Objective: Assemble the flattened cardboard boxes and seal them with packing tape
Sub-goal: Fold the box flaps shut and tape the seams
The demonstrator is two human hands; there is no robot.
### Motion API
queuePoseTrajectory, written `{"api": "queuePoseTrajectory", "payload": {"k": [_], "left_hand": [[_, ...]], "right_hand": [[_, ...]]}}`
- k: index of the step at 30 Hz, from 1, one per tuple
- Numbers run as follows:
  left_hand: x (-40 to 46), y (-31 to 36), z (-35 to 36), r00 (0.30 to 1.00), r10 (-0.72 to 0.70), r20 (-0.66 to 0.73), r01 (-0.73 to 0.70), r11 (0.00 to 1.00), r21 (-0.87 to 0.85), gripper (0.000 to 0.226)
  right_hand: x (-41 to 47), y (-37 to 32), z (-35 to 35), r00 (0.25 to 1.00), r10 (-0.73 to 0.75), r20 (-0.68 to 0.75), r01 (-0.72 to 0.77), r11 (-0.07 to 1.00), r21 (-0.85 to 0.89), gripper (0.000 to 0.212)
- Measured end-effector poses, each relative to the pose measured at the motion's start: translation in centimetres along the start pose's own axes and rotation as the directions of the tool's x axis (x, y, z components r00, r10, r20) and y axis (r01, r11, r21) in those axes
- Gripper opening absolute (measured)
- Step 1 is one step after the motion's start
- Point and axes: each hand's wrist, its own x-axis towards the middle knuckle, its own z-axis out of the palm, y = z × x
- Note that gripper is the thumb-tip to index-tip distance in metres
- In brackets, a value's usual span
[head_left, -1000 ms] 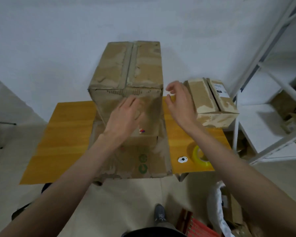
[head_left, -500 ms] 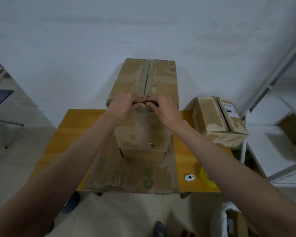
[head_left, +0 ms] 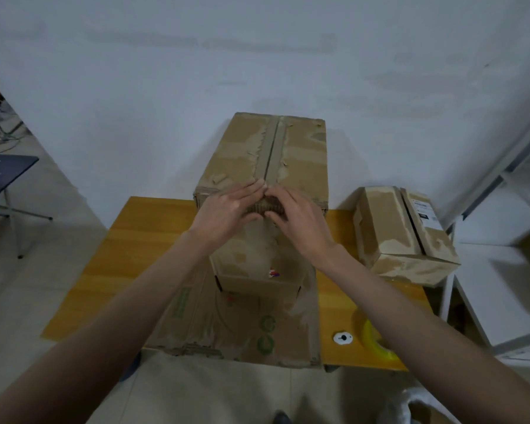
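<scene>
A tall worn cardboard box [head_left: 303, 166] stands upright on a flattened cardboard box [head_left: 233, 325] on the yellow table [head_left: 141, 240]. Its top flaps are closed, with a seam running down the middle. My left hand [head_left: 227, 212] and my right hand [head_left: 300, 218] meet at the near top edge, right at the seam. Each has its fingers over the top and its thumb on the front face, pinching that edge. A yellow roll of packing tape [head_left: 372, 341] lies at the table's near right, partly behind my right forearm.
A smaller closed box [head_left: 389, 234] with a label sits at the table's right end. A small white round piece [head_left: 343, 338] lies beside the tape. A white metal shelf [head_left: 487, 270] stands to the right, a dark table [head_left: 3, 172] at far left, and a wall behind.
Both hands rose from the box's front face and side to its near top edge and came together at the seam. The camera view shifted upward.
</scene>
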Motion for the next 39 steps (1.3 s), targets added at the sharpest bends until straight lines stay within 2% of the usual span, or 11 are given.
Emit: {"api": "queuePoseTrajectory", "payload": {"k": [5, 8, 10, 13, 18, 22, 27, 39], "left_hand": [[0.2, 0.1, 0.8, 1.000, -0.023, 0.015, 0.024, 0.998, -0.065, 0.041], [1.8, -0.2, -0.2, 0.996, -0.053, 0.065, 0.058, 0.996, -0.073, 0.047], [3.2, -0.4, -0.6, 0.982, -0.092, 0.165, 0.103, 0.993, -0.061, 0.055], [5.5, -1.2, -0.4, 0.924, -0.113, 0.365, 0.130, 0.991, -0.022, 0.060], [10.2, -3.9, 0.4, 0.853, -0.110, 0.510, 0.084, 0.994, 0.075, 0.057], [13.8, -6.2, 1.7, 0.830, -0.117, 0.545, 0.050, 0.989, 0.136, 0.056], [18.1, -9.0, 3.6, 0.815, -0.098, 0.571, 0.031, 0.992, 0.125, 0.058], [27.4, -16.3, 8.8, 0.841, -0.003, 0.540, -0.039, 0.997, 0.066, 0.058]], "right_hand": [[0.2, 1.3, -1.3, 0.997, -0.073, 0.030, 0.072, 0.997, 0.015, 0.027], [2.2, 2.1, -2.4, 0.989, -0.040, 0.145, 0.041, 0.999, -0.003, 0.038], [3.4, 2.7, -2.5, 0.969, -0.052, 0.240, 0.061, 0.998, -0.029, 0.045], [5.1, 3.6, -2.4, 0.928, -0.063, 0.366, 0.094, 0.993, -0.068, 0.051], [8.5, 5.6, -1.9, 0.883, 0.002, 0.469, 0.074, 0.987, -0.144, 0.054], [11.9, 7.5, -1.0, 0.855, 0.071, 0.513, 0.011, 0.988, -0.154, 0.055], [16.2, 10.1, 0.5, 0.846, 0.152, 0.511, -0.042, 0.974, -0.220, 0.056], [25.0, 16.3, 3.4, 0.841, 0.274, 0.467, -0.152, 0.947, -0.282, 0.054]]}}
